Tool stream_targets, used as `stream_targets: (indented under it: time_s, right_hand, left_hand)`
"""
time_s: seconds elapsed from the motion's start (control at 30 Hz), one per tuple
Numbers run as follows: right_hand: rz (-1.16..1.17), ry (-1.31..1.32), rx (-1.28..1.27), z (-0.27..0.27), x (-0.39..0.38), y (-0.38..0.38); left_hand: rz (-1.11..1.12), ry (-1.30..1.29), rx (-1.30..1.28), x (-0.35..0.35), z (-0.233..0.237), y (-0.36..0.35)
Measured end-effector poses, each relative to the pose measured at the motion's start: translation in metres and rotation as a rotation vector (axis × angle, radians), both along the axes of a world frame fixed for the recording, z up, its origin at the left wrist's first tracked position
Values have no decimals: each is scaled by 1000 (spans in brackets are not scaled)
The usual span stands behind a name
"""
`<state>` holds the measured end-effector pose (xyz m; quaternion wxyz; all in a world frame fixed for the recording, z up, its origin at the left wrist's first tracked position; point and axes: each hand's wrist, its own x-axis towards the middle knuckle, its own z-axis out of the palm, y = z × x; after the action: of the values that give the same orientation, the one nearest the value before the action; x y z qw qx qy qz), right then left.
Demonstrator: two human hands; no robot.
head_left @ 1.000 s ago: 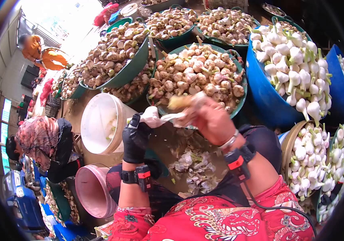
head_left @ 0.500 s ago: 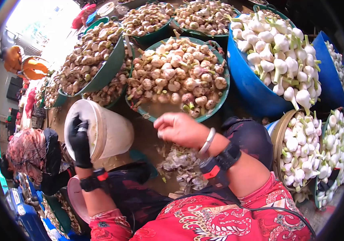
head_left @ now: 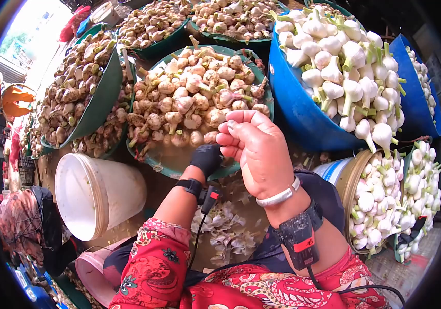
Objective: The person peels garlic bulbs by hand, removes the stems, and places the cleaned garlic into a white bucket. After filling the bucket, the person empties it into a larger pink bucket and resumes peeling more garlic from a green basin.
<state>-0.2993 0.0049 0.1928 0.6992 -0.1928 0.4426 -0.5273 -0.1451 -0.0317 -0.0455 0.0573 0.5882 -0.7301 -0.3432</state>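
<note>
My left hand, in a black glove, reaches over the front rim of a green basin. Its fingers point away from me and are partly hidden beside my right hand. Close by is the unpeeled garlic heaped in that basin, above murky water. My bare right hand is raised just right of the left one, its fingers curled and the thumb near the index finger. A small greyish bit shows at the thumb tip; what the hand holds, if anything, I cannot make out. Garlic skins lie on the floor below.
A white bucket lies tilted at left, above a pink bucket. Blue tubs and a pail at right hold cleaned garlic. More green basins of garlic stand behind. Another person's covered head is at left.
My left hand has moved from the white bucket's mouth rightward to the basin. My right hand has turned and risen a little. The view has shifted right.
</note>
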Motion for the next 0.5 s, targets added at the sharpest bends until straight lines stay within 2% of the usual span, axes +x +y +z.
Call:
stream_targets:
  time_s: [0.03, 0.07, 0.1, 0.2, 0.27, 0.3, 0.33, 0.37, 0.43, 0.5]
  right_hand:
    - [-2, 0, -3, 2, -1, 0]
    - [-2, -4, -7, 3, 0, 0]
    - [-1, -11, -12, 3, 0, 1]
    - [134, 82, -33, -2, 4, 6]
    - [246, 157, -89, -7, 15, 18]
    - [344, 247, -140, -12, 22, 23]
    - [488, 124, -177, -33, 29, 23]
    - [528, 173, -277, -33, 37, 29]
    - [616, -74, -174, -26, 37, 41]
    - [605, -53, -275, -26, 44, 49]
  left_hand:
    - [33, 16, 15, 8, 11, 0]
    - [177, 58, 17, 25, 6, 3]
    - [297, 139, -19, 34, 30, 11]
    - [352, 209, -81, 58, 108, 37]
    - [410, 609, -89, 68, 150, 64]
    - [420, 599, -107, 71, 177, 78]
    - [523, 786, -8, 70, 203, 92]
    - [620, 977, 91, 70, 219, 105]
    - [655, 1035, 62, 69, 228, 126]
    - [724, 1341, 29, 63, 230, 142]
